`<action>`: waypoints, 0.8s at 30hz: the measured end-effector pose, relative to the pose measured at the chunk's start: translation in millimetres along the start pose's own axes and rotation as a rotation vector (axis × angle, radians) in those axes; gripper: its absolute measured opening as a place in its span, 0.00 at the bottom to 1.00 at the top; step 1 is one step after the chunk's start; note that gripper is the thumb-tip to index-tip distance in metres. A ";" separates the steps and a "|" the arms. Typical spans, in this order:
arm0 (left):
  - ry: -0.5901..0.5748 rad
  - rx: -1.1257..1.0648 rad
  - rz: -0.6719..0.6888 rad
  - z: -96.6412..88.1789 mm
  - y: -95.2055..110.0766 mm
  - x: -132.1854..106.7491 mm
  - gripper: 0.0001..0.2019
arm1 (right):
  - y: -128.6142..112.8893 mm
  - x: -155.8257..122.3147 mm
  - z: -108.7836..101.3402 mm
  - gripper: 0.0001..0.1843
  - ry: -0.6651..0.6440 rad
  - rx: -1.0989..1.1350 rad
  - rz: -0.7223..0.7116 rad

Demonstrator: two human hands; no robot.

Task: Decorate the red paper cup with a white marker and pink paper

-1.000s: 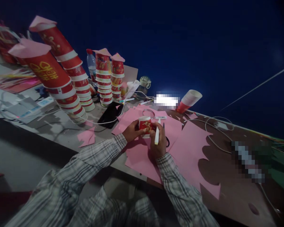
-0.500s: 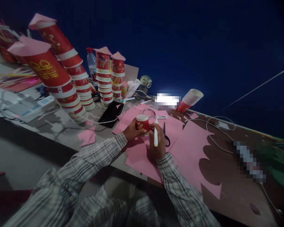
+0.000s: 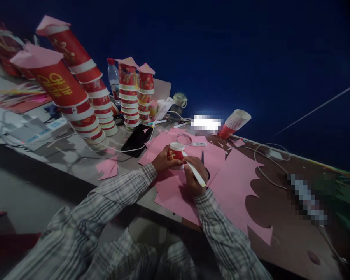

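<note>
A small red paper cup [image 3: 175, 151], white end up, is gripped by my left hand [image 3: 163, 160] above the pink paper [image 3: 170, 194]. White and slim, a marker [image 3: 196, 173] lies slanted in the closed fingers of my right hand [image 3: 194, 181]. Its upper end meets the cup's right side; whether the tip touches cannot be made out. Partly hidden behind my right hand are dark-handled scissors [image 3: 203, 157]. A roll of tape [image 3: 184, 139] and a small white cap-like piece [image 3: 198, 144] lie just beyond the cup.
Tall towers of red cups with pink paper roofs [image 3: 67, 85] stand at left. A black phone [image 3: 135, 139] with a white cable lies before them. A nested cup stack [image 3: 235, 122] leans at the back. Cut pink sheets [image 3: 236, 186] and a blurred-out strip [image 3: 307, 198] lie right.
The marker has swung from near upright to slanted, its upper end now at the cup. My right hand has turned with it, covering more of the scissors. The cup has barely moved.
</note>
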State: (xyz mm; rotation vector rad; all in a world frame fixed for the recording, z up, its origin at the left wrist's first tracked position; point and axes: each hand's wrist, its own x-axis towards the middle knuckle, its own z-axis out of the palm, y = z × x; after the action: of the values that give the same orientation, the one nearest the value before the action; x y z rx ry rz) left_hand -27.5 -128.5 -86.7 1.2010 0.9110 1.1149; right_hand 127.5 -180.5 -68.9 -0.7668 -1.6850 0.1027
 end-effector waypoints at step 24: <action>-0.102 0.053 0.041 -2.9 -1.1 -0.4 0.37 | 4.0 -2.0 1.4 0.12 -0.006 -0.008 0.006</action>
State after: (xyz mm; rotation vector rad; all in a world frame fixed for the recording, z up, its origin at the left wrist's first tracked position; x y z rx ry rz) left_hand -30.2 -128.2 -88.2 1.3130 0.8454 1.0572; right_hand 128.1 -178.0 -72.7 -0.7780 -1.6902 0.1026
